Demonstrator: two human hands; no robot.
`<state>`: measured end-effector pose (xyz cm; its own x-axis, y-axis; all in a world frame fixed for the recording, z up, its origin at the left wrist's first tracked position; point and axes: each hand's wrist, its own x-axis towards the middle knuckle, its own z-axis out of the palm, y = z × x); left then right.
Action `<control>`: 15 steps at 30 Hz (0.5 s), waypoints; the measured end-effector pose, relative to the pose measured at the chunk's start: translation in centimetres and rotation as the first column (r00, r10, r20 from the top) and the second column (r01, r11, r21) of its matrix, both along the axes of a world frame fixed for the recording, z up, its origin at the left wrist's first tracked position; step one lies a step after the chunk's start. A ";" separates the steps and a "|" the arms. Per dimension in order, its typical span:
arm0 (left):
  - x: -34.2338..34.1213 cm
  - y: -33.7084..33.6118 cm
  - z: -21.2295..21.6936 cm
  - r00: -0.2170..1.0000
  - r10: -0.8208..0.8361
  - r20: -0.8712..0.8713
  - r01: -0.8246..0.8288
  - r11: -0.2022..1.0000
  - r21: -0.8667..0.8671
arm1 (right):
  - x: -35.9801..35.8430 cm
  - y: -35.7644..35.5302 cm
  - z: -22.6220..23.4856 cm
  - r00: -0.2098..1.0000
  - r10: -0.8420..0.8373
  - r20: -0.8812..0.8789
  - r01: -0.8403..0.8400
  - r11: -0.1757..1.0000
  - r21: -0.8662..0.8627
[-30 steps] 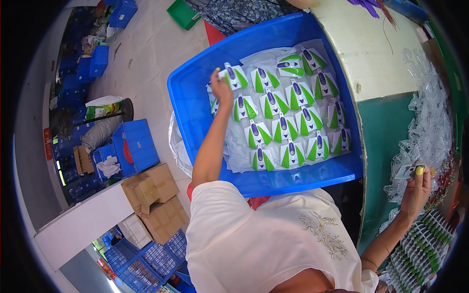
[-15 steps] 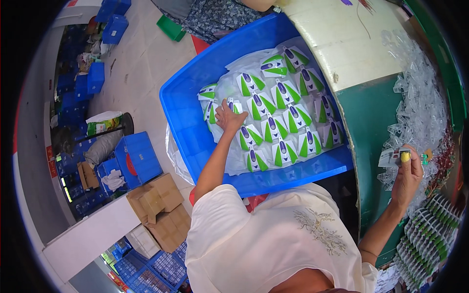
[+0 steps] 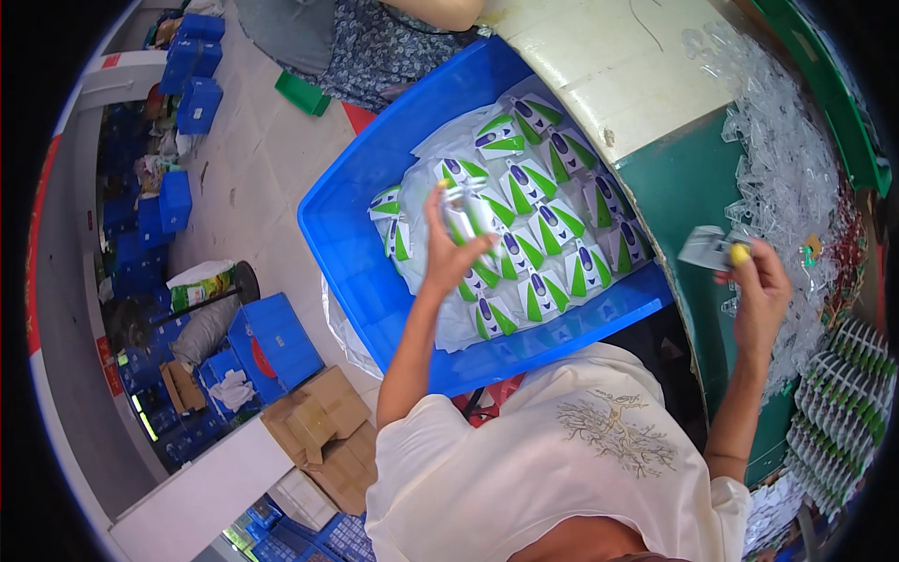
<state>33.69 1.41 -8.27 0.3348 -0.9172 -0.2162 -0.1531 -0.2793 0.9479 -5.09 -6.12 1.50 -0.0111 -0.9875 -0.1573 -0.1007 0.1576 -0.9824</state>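
A large blue bin [image 3: 342, 178] holds rows of flat white-and-green pieces [image 3: 546, 295] with purple ovals, lying on thin white wrapping [image 3: 426, 304]. My left hand [image 3: 449, 253] is over the bin's left side, thumb and fingers about a motion-blurred white-and-green piece [image 3: 470, 215] that it seems to lift. Over the green tabletop [image 3: 688, 197], my right hand [image 3: 760, 281] pinches a clear plastic piece [image 3: 702, 247] with a small dark part under the fingers. Yellow coverings show on a digit of each hand. A heap of clear plastic pieces [image 3: 782, 169] lies beyond the right hand.
Stacked white-and-green pieces [image 3: 843, 412] stand at the lower right. A green tray [image 3: 824, 84] edges the table. Another person's patterned clothing [image 3: 375, 56] is at the bin's far side. Cardboard boxes [image 3: 323, 412] and blue crates [image 3: 276, 342] stand at left.
My left hand has moved right across the bin with a white-and-green piece. My right hand has come left and nearer from the heap, carrying the clear plastic piece. The view has shifted slightly.
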 end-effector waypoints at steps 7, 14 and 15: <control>-11.6 -2.7 7.1 0.185 -0.252 -0.950 0.304 0.934 -0.188 | 8.6 0.1 0.4 0.998 0.042 -0.053 -0.055 0.958 -0.280; -13.6 -3.3 6.0 0.152 -0.222 -0.963 0.336 0.928 -0.160 | 7.4 -2.1 0.3 0.928 0.291 0.231 -0.329 0.934 0.143; -13.5 -3.6 6.2 0.194 -0.245 -0.950 0.338 0.926 -0.169 | 7.2 -2.8 -0.2 0.880 0.339 0.333 -0.417 0.887 0.200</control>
